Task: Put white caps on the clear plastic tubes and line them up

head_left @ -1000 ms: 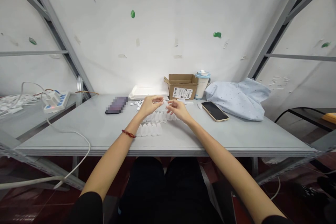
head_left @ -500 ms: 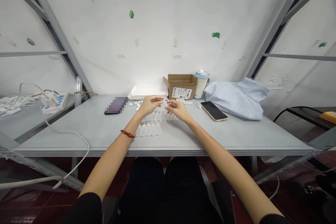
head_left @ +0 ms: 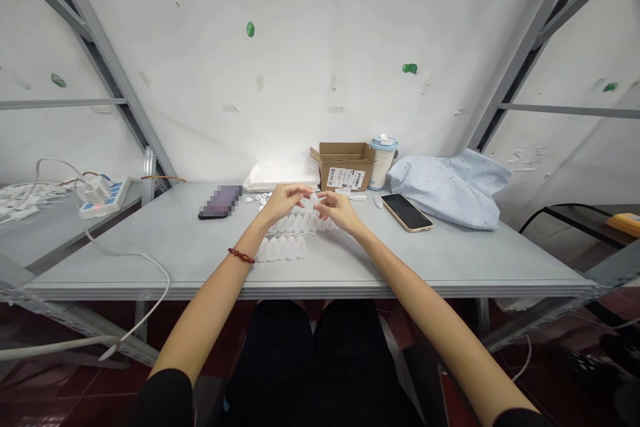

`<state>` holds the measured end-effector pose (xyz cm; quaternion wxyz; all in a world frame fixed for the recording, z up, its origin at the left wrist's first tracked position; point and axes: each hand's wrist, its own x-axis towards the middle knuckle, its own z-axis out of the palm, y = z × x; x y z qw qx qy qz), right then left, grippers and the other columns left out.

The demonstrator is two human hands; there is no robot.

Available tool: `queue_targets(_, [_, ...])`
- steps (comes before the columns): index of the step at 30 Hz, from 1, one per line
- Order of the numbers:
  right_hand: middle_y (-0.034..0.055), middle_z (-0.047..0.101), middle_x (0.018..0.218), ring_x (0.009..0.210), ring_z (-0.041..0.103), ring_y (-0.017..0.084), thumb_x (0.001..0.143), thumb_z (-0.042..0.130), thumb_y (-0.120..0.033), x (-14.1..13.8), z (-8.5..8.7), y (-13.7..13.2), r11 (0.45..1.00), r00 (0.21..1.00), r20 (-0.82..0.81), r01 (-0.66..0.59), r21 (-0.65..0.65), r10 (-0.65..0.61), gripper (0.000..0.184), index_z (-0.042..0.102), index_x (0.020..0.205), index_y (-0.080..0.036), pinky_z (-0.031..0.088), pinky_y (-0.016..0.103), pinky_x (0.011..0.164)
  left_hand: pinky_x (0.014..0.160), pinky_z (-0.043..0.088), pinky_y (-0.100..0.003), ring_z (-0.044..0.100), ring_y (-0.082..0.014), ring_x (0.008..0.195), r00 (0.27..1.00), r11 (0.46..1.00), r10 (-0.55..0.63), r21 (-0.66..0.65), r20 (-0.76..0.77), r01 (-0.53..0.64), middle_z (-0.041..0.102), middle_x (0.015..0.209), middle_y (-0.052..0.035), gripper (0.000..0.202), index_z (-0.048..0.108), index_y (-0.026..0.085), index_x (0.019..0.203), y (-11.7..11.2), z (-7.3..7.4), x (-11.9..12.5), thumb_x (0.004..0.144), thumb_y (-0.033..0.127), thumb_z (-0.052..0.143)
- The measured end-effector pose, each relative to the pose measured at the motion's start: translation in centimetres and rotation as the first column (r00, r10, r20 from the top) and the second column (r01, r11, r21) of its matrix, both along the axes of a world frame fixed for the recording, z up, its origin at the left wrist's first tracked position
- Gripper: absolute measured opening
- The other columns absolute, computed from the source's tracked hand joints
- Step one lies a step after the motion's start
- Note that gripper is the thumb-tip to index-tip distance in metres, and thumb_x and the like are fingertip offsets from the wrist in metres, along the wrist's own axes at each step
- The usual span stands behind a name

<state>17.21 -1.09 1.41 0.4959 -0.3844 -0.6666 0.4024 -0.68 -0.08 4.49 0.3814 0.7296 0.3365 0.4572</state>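
My left hand [head_left: 286,201] and my right hand [head_left: 340,209] meet above the middle of the grey table. Between their fingertips they pinch one small translucent white oval piece [head_left: 314,200], its details too small to make out. Just below the hands lies a row of similar white oval pieces [head_left: 299,222], partly hidden by my fingers. A nearer row of white oval pieces [head_left: 281,249] lies beside my left wrist. Behind my left hand, small white parts [head_left: 261,198] are scattered.
At the back stand a white tray [head_left: 280,177], an open cardboard box [head_left: 346,163] and a lidded cup [head_left: 383,163]. A phone [head_left: 407,212] and pale blue cloth [head_left: 450,187] lie to the right. Another phone [head_left: 220,202] lies left. A power strip [head_left: 106,197] with cables sits far left.
My hands stay at nearly the same spot with the oval piece between them. The fingers have shifted slightly around it; nothing on the table has moved.
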Motion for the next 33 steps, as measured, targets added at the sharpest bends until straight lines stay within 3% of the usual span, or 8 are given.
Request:
queue_targets(10, [-0.0041,0.060,0.065,0.050,0.058,0.011,0.071,0.063,-0.026,-0.05,0.11,-0.53,1.000,1.000,0.029,0.000,0.027,-0.001,0.054,0.049,0.123,-0.018,0.048,0.022,0.048,0.072,0.055,-0.033,0.063,-0.0237,0.100,0.994,0.999,0.022,0.048,-0.105,-0.017,0.067,0.115,-0.0088,0.024,0.073,0.017,0.082,-0.08,-0.12,-0.05,0.078,0.032,0.055])
queue_targets(17, [-0.0041,0.060,0.064,0.049,0.057,0.011,0.072,0.061,-0.025,0.00,0.17,-0.49,0.999,0.999,0.041,-0.021,0.030,0.019,0.052,0.051,0.123,-0.018,0.048,0.023,0.049,0.074,0.054,-0.033,0.063,-0.0241,0.101,0.989,0.995,0.068,0.083,-0.131,-0.057,0.069,0.111,-0.0072,0.022,0.074,0.018,0.079,-0.21,-0.03,0.07,0.076,0.029,0.055])
queue_targets(25, [-0.0051,0.060,0.063,0.050,0.058,0.011,0.074,0.058,-0.027,0.06,-0.05,-0.30,0.999,0.999,0.047,-0.012,0.052,0.009,0.047,0.053,0.121,-0.021,0.049,0.024,0.052,0.071,0.055,-0.032,0.063,-0.0237,0.098,0.991,0.995,0.070,0.079,-0.111,-0.062,0.072,0.098,-0.0077,0.030,0.073,0.016,0.095,-0.14,-0.03,0.23,0.075,0.027,0.053])
queue_targets(33, [-0.0043,0.060,0.064,0.050,0.058,0.011,0.074,0.060,-0.026,-0.04,-0.08,-0.31,0.999,0.999,0.035,0.000,0.040,-0.001,0.042,0.052,0.114,-0.018,0.047,0.023,0.051,0.068,0.054,-0.031,0.064,-0.0215,0.090,0.988,0.990,0.117,0.093,-0.096,-0.108,0.071,0.099,-0.0079,0.031,0.072,0.015,0.097,-0.02,-0.02,0.30,0.075,0.025,0.053])
